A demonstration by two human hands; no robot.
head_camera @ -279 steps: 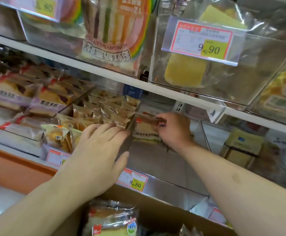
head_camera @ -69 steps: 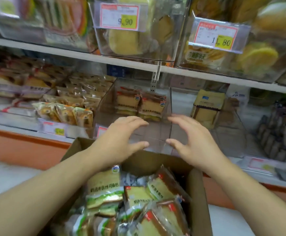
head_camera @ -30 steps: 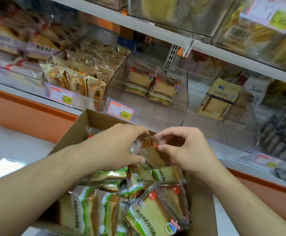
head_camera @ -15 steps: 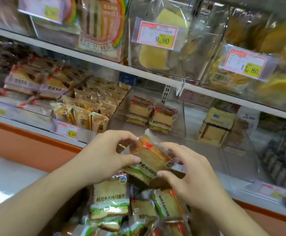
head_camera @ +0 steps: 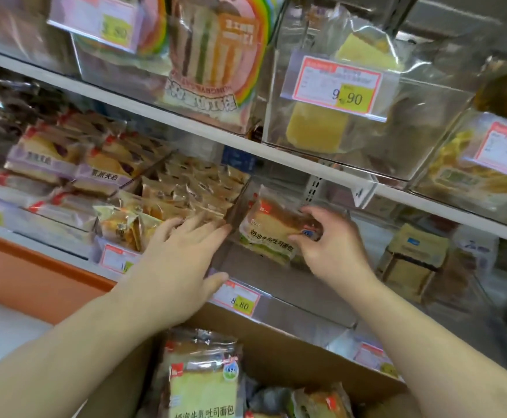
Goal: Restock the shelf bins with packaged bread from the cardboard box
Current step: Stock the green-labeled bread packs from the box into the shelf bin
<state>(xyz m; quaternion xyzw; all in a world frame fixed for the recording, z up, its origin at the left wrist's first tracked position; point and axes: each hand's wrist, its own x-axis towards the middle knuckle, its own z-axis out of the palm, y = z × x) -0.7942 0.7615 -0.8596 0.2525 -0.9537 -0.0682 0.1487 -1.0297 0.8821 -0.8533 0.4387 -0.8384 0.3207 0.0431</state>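
The bread packet (head_camera: 271, 233), a clear wrap with a red corner mark and a green band of print, sits inside the clear shelf bin (head_camera: 291, 303) that carries the 8.80 price tag (head_camera: 238, 301), tilted against the bin's left wall. The right hand (head_camera: 329, 245) has its grip closed on the packet's right end, thumb below and fingers over the top. The left hand (head_camera: 182, 263) lies flat with fingers spread along the outside of that bin's left wall, thumb at the bin's front corner, grip open and holding nothing.

Left of the bin, a neighbouring bin is packed with small tan packets (head_camera: 191, 191), and further left lie purple-banded packets (head_camera: 65, 167). Right of the bin stand 2 boxy yellow-brown packs (head_camera: 409, 257). Above the bin, on the upper shelf (head_camera: 143, 105), a clear bin tagged 9.90 (head_camera: 348, 89) holds a yellow cake (head_camera: 315, 128).

Below the bin, the cardboard box (head_camera: 294, 360) stands open with more bread packets inside; 1 packet (head_camera: 201, 381) stands upright near its left side.
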